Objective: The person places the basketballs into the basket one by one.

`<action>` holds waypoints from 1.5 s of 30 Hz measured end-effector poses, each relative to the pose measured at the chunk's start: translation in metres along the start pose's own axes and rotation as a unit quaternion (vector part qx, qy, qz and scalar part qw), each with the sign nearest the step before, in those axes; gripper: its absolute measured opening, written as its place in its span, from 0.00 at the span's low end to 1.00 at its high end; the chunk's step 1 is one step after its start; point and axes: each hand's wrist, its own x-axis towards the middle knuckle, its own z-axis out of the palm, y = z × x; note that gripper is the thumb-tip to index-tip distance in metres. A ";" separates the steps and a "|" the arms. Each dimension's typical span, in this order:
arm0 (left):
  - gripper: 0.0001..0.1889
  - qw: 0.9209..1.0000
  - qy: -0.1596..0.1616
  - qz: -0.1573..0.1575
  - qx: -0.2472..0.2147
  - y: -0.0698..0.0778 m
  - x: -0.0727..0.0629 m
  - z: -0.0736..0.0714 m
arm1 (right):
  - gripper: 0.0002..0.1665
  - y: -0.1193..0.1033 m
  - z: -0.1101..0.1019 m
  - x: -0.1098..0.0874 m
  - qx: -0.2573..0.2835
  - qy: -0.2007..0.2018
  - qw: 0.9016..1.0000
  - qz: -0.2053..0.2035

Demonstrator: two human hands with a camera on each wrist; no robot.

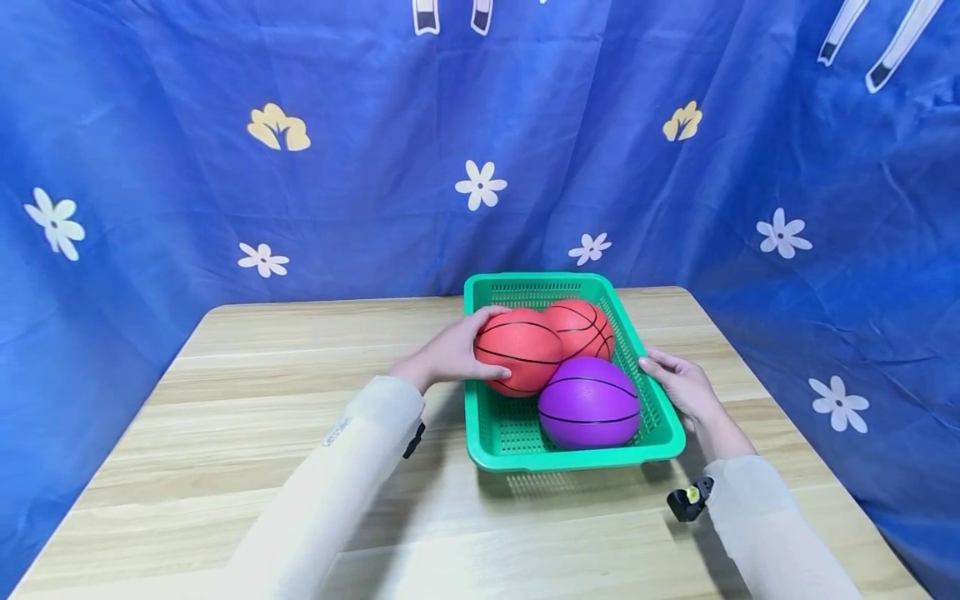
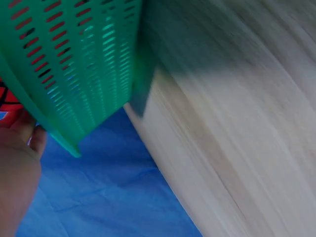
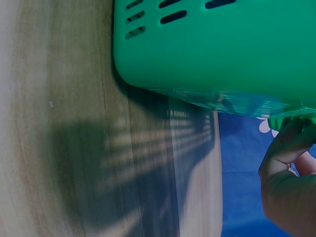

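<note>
A green plastic basket (image 1: 486, 460) with slotted walls stands toward the back right of the wooden table. Inside it, two red toy basketballs sit behind a purple toy basketball (image 1: 588, 404). My left hand (image 1: 457, 348) grips the nearer red basketball (image 1: 517, 350), fingers over its far side and thumb across its front. The other red basketball (image 1: 581, 327) lies behind and to the right, partly hidden. My right hand (image 1: 678, 385) pinches the basket's right rim, thumb on top. In the right wrist view, the fingers of that hand (image 3: 291, 168) curl at the green rim.
The wooden table (image 1: 247, 417) extends left and in front of the basket. A blue curtain (image 1: 360, 167) with white flowers hangs along the back and sides. Small black devices (image 1: 690, 500) are worn at both wrists.
</note>
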 end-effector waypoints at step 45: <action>0.52 0.976 0.070 -0.137 0.156 0.014 -0.078 -0.123 | 0.44 -0.122 0.018 0.015 -0.280 -0.087 0.954 -0.063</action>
